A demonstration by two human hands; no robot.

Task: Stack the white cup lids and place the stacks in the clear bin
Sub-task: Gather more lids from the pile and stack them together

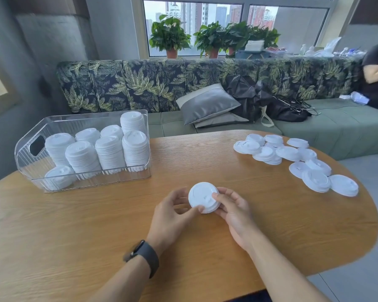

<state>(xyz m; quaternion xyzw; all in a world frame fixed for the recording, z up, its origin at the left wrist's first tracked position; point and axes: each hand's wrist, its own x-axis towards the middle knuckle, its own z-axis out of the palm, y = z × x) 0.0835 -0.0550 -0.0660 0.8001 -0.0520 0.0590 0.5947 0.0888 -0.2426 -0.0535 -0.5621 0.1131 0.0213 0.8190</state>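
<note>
Most of the job looks done; the clear bin (85,179) at the far left already holds eight stacks of lids (109,151). My left hand (172,214) and right hand (234,210) both pinch a short stack (203,197) over the near middle of the table (74,236); loose lids (292,158) remain scattered far right, unstacked.
</note>
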